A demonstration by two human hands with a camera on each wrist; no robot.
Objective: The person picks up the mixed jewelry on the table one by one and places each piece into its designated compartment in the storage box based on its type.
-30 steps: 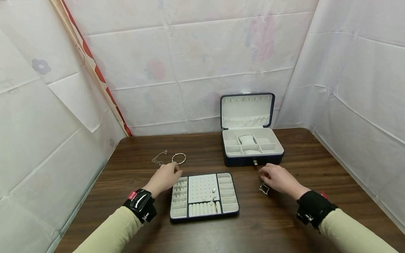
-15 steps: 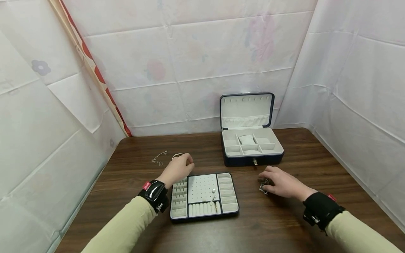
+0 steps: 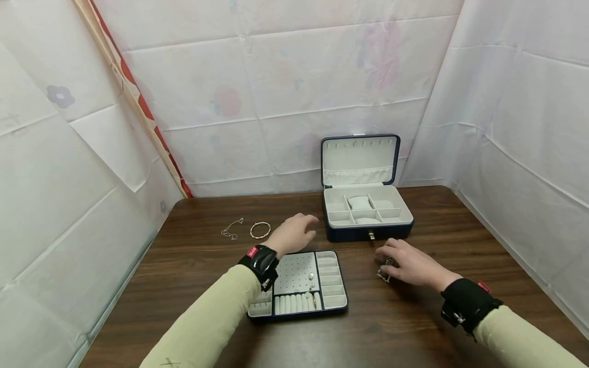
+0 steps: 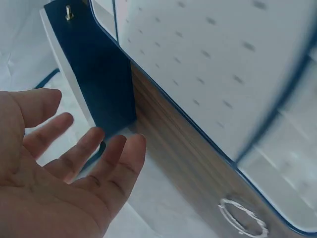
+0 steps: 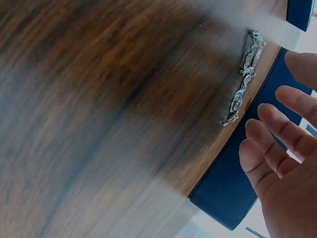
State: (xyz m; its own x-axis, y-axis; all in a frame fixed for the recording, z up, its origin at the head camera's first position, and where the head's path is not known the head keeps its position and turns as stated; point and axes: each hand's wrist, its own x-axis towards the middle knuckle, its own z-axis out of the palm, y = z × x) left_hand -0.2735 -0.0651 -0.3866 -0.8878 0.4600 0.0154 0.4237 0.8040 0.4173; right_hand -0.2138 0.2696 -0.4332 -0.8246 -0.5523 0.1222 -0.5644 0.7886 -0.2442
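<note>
The dark wood table (image 3: 414,327) carries a navy jewellery box (image 3: 365,212) at the rear, lid raised, its cream compartments exposed. A separate insert tray (image 3: 329,278) lies nearer the person, in front of the box. The left hand (image 3: 294,234) hovers between tray and box with fingers straight and spread, holding nothing. The right hand (image 3: 409,266) rests over a silver chain bracelet (image 5: 245,74) lying on the table right of the tray, fingers relaxed, not gripping it. A gold bangle (image 3: 260,230) and a thin chain (image 3: 231,230) lie on the table left of the left hand.
</note>
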